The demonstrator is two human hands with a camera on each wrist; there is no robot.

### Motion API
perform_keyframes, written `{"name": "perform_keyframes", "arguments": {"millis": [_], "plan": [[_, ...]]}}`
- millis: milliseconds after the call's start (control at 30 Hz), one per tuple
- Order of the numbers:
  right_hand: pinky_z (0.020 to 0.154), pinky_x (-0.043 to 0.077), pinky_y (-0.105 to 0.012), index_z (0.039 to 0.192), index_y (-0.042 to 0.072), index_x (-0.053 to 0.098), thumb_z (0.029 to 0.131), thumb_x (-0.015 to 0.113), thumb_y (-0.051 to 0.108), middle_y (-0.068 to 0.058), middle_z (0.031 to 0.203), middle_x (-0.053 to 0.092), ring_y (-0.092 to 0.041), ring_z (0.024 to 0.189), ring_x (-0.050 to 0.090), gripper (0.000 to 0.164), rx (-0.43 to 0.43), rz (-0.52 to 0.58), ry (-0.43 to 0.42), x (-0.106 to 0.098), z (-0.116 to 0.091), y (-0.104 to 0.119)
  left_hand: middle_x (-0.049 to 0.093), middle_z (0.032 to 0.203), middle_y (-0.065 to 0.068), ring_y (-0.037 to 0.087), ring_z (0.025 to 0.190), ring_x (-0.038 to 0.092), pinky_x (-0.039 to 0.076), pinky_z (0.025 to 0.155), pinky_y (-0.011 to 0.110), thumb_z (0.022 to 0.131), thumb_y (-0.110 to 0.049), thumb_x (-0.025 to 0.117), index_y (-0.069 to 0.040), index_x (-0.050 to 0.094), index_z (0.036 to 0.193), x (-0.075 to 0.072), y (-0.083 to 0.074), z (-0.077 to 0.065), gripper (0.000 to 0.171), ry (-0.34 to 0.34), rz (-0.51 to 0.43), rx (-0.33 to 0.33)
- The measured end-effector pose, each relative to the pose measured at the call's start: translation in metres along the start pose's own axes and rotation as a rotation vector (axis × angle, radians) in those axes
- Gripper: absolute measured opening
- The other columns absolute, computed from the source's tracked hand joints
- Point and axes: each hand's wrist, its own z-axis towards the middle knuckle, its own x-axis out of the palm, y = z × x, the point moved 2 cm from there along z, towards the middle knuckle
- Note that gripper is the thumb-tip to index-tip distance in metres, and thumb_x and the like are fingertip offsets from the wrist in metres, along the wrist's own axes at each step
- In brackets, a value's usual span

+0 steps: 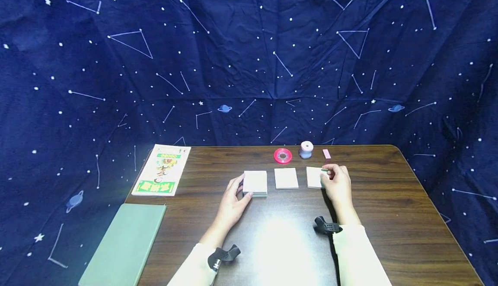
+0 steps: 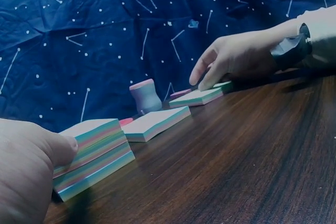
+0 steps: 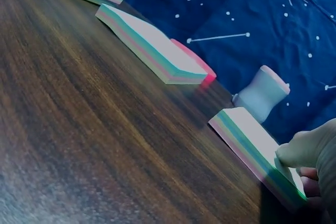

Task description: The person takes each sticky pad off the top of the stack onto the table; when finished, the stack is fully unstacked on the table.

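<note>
My left hand [image 1: 232,204] grips a stack of square paper pads [image 1: 255,181], with the thumb on the near side and fingers along the left side. In the left wrist view the stack shows pastel layers. To its right lies a single square pad [image 1: 285,178]. Farther right, my right hand [image 1: 337,186] is over the right part of another square pad [image 1: 313,177], fingers bent. A small green piece [image 1: 324,170] shows between its thumb and fingers; most of it is hidden. The thumb [image 3: 294,153] is close above this pad's white top in the right wrist view.
Behind the pads are a red ring-shaped roll [image 1: 282,156], a pale spool-shaped object [image 1: 306,149] and a small pink block [image 1: 326,154]. At the left lie an illustrated booklet [image 1: 161,169] and a green notebook [image 1: 122,243]. A starry dark blue cloth [image 1: 249,61] hangs behind the table.
</note>
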Motion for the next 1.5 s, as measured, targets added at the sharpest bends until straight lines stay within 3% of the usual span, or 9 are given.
{"name": "perform_keyframes", "arguments": {"millis": [267,467,700,900,1300,1500], "plan": [[0.074,0.038,-0.012,0.126,-0.004,0.070,0.089,0.076,-0.003,-0.020,0.106,0.060,-0.029,0.092,0.059,0.038,0.035,0.030,-0.002,0.001,0.001,-0.001,0.054,0.157,0.017,0.036,0.150,0.054,0.047,0.128,0.038,0.100,-0.010,0.077,-0.003,0.047,0.162,0.001,0.001,0.000,0.069,-0.012,-0.004,0.012],[0.071,0.037,-0.010,0.122,-0.002,0.070,0.092,0.075,0.001,-0.020,0.105,0.061,-0.022,0.087,0.056,0.031,0.052,0.066,-0.068,0.001,-0.001,-0.001,0.054,0.157,0.016,0.034,0.151,0.054,0.046,0.128,0.034,0.100,-0.011,0.077,-0.004,0.047,0.162,0.001,0.003,0.000,0.070,-0.010,0.003,-0.001],[0.071,0.039,-0.005,0.123,-0.002,0.069,0.095,0.075,0.000,-0.020,0.106,0.062,-0.007,0.083,0.052,0.029,0.033,0.150,-0.172,0.002,-0.004,0.004,0.055,0.157,0.016,0.035,0.150,0.054,0.047,0.128,0.036,0.100,-0.010,0.077,-0.005,0.046,0.163,0.002,0.004,-0.001,0.070,-0.015,-0.005,0.001],[0.069,0.041,-0.003,0.124,-0.003,0.070,0.094,0.075,-0.004,-0.021,0.105,0.064,-0.008,0.082,0.054,0.031,-0.019,0.218,-0.191,0.001,-0.006,0.016,0.053,0.159,0.019,0.036,0.151,0.053,0.046,0.129,0.038,0.100,-0.009,0.077,-0.001,0.043,0.163,0.003,0.002,-0.001,0.072,-0.002,-0.025,-0.002],[0.069,0.045,-0.006,0.125,-0.003,0.069,0.097,0.076,-0.001,-0.023,0.109,0.064,-0.001,0.084,0.055,0.030,-0.051,0.383,-0.048,0.016,-0.013,0.052,0.053,0.159,0.019,0.037,0.151,0.053,0.045,0.130,0.040,0.103,-0.015,0.075,0.000,0.044,0.163,0.000,0.001,0.000,0.070,0.000,0.005,-0.039],[0.065,0.045,-0.008,0.129,-0.008,0.064,0.098,0.075,-0.003,-0.022,0.109,0.062,-0.004,0.081,0.055,0.034,-0.031,0.513,0.094,0.032,-0.023,0.072,0.052,0.159,0.019,0.038,0.152,0.053,0.044,0.130,0.041,0.103,-0.016,0.075,0.002,0.044,0.162,0.000,0.000,0.000,0.070,0.004,0.003,-0.030]]}}
